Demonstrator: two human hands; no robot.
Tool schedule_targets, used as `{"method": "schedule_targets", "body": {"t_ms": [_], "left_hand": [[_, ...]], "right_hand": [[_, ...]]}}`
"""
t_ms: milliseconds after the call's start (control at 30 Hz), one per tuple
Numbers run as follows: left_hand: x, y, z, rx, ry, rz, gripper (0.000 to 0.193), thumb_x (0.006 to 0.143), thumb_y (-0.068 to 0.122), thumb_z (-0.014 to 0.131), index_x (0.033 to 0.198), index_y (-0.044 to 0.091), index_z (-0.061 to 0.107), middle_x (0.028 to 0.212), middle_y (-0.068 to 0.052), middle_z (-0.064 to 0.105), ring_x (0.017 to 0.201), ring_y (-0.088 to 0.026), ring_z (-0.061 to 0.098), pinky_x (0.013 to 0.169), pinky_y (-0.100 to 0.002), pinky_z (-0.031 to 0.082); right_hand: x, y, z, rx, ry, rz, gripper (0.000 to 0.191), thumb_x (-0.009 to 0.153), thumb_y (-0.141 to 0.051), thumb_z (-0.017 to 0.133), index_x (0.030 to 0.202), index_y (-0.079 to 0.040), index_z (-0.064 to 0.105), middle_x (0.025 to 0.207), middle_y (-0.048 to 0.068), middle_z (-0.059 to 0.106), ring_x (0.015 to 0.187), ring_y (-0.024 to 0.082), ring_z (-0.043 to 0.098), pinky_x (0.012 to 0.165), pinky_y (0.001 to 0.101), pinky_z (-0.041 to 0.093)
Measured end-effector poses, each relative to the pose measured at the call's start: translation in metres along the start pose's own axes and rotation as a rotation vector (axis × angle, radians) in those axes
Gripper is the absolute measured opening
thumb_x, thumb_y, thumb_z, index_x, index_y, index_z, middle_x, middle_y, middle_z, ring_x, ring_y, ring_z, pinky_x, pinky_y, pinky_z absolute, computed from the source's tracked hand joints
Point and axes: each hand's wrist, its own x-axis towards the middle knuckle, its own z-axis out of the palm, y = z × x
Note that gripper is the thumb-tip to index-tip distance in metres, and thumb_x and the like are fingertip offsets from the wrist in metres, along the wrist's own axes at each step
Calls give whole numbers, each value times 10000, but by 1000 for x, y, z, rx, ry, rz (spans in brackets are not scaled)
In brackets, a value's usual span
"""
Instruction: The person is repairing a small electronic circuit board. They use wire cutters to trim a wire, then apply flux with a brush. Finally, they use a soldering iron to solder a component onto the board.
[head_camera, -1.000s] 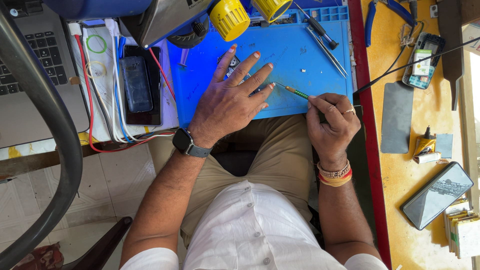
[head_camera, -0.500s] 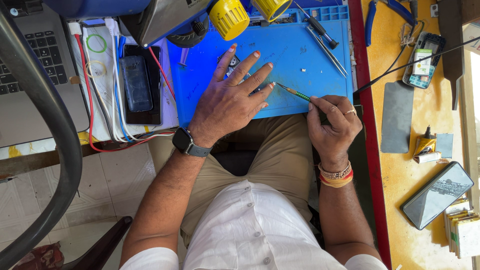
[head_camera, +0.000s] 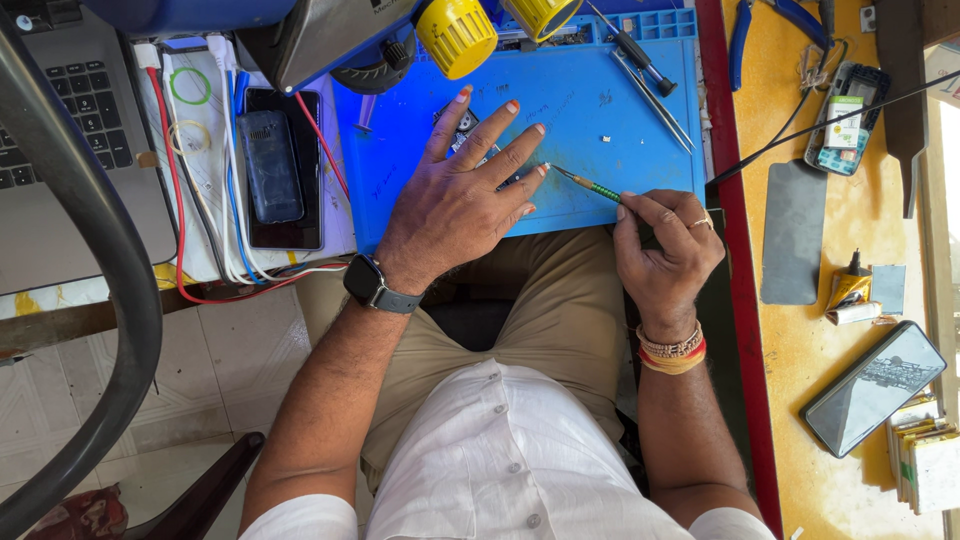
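Green and thin, the screwdriver (head_camera: 590, 186) is pinched in the closed right hand (head_camera: 665, 245), and its tip almost touches the fingertips (head_camera: 541, 170) of the left hand (head_camera: 455, 210), which lies flat and open over a small phone part (head_camera: 462, 130). The screwdriver's long side runs left and a bit up across the blue mat (head_camera: 590, 110). Both hands sit at the mat's near edge, with open mat above them, up to the tweezers (head_camera: 655, 100).

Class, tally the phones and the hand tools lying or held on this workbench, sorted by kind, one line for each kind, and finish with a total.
Phones: 4 – dark phone, phone under the left hand, opened phone, black smartphone
Tweezers: 1 – tweezers
Screwdrivers: 2 – black-handled screwdriver, green screwdriver in the right hand
Pliers: 1 – blue-handled pliers
Total: 8
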Motion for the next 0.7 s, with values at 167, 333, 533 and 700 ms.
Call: {"method": "schedule_targets", "body": {"t_ms": [167,333,533,700], "left_hand": [[1,2,-1,-4,3,0,376,928,429,783,1202,171,778,1509,-38,560,1495,-278,361,1272,-622,222],[0,1,-1,-7,11,-1,365,932,419,785,1205,176,779,1511,-34,560,1497,-274,363,1277,-619,224],[0,1,1,-6,21,2,363,942,421,783,1207,174,779,1514,-35,559,1499,-277,362,1277,-618,223],[0,1,1,-9,17,-1,353,947,417,782,1201,173,779,1513,-33,559,1498,-274,362,1278,-619,222]], "right_hand": [[-1,0,-1,17,-5,5,195,897,68,827,1043,-45,764,984,93,712,865,190,713,728,300,558],[-1,1,0,-8,15,-10,208,894,73,832,1046,-51,762,997,88,709,870,195,706,736,310,553],[-1,2,2,-6,26,-17,215,895,79,839,1045,-56,765,1001,84,706,863,192,708,723,306,556],[-1,2,3,-6,26,-19,215,895,81,838,1044,-57,768,1004,83,710,860,189,714,713,301,556]]}}
